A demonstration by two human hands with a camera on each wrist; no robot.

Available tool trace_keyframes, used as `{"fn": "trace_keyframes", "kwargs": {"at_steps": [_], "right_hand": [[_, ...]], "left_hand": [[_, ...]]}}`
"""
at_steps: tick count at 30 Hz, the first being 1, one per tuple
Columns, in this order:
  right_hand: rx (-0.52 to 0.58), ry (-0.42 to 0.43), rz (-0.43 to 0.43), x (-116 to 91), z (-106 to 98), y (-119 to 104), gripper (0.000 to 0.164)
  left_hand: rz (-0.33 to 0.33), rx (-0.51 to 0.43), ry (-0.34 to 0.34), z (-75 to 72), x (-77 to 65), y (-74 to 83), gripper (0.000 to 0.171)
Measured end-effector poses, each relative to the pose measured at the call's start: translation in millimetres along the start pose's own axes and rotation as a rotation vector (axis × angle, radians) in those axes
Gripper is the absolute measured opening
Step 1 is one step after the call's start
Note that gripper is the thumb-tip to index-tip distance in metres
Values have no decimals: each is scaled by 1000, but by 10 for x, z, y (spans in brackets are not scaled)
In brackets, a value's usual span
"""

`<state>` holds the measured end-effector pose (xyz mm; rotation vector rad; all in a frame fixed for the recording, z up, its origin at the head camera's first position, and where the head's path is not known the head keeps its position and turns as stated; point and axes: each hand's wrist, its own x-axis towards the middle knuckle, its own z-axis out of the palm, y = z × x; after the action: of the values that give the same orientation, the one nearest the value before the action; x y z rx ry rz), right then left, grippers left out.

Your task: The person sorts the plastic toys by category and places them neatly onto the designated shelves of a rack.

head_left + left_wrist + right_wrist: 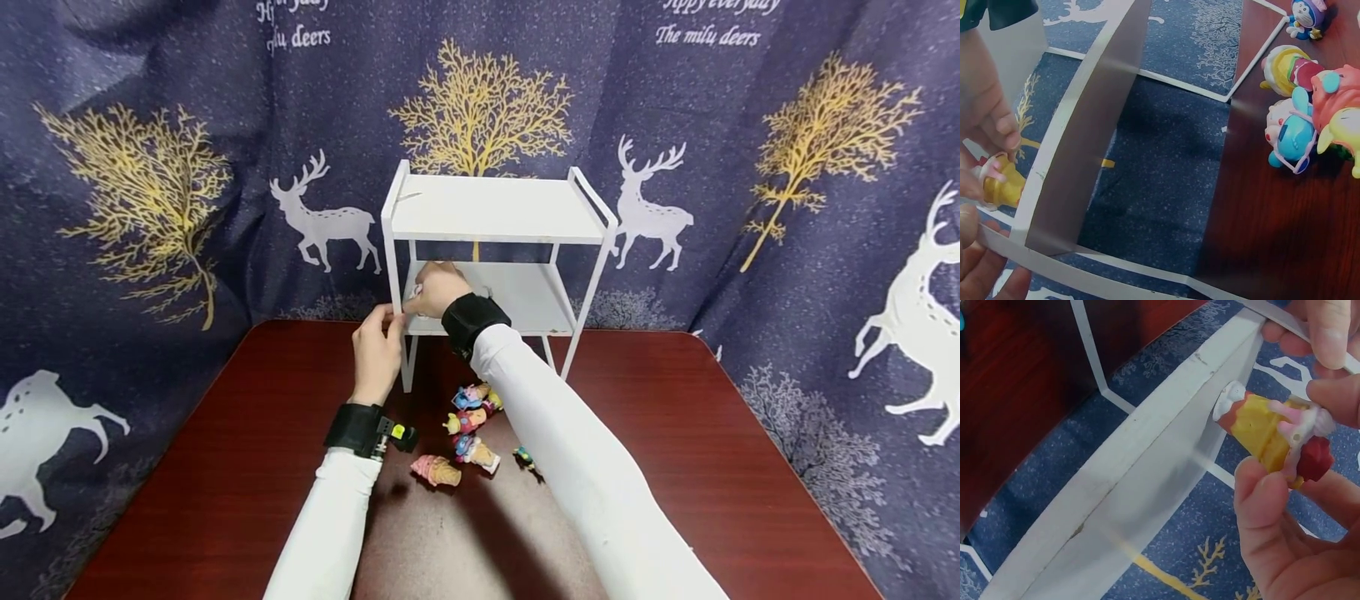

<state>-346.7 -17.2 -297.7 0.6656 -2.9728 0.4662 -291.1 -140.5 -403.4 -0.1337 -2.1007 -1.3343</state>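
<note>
Right hand [442, 288] pinches yellow figurine [1259, 431]; left hand [377, 354] grips rack post [393, 275]; sleeve [585, 450] partly hides tabletop toys [471, 420].

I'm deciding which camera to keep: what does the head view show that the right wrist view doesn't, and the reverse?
Only the head view shows the rack's top shelf and the pink ice-cream toy lying on the table.

Only the right wrist view shows the held toy's yellow body and red part.

Both show the right hand, the left hand holding a post, the lower shelf, the table and the patterned cloth.
</note>
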Motion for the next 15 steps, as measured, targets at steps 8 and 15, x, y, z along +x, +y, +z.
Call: {"fn": "trace_keyframes", "kwargs": {"at_steps": [8,15], "right_hand": [[54,4,15,17,16,24,21],[72,-40,45,14,-5,21,45]], "left_hand": [[12,8,2,-5,-9,2,15],[29,13,-4,-13,-7,-3,16]]}}
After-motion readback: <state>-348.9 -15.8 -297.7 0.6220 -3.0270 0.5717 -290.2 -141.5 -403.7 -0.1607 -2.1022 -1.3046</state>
